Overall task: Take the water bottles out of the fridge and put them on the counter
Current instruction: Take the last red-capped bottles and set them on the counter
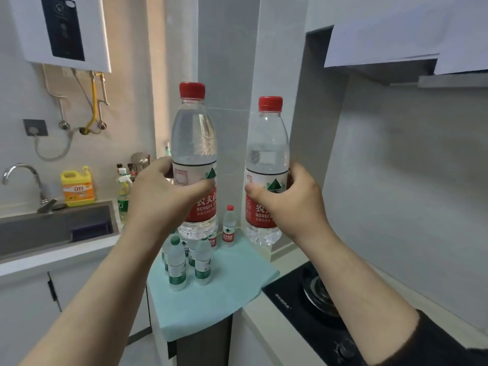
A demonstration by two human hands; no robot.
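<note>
My left hand (161,196) grips a clear water bottle (194,143) with a red cap and red label, held upright in the air. In my right hand (290,204) is a second bottle of the same kind (266,151), also upright and a little lower. Both hang above the counter corner, which is covered by a light blue mat (227,283). On the mat stand several smaller bottles with green labels (177,265) and a small red-capped bottle (228,227) at the back. The fridge is out of view.
A sink (52,228) with a tap (23,175) lies to the left, with a yellow detergent jug (78,187) behind it. A black gas hob (314,299) sits on the right counter under a range hood (396,48). A water heater (60,30) hangs upper left.
</note>
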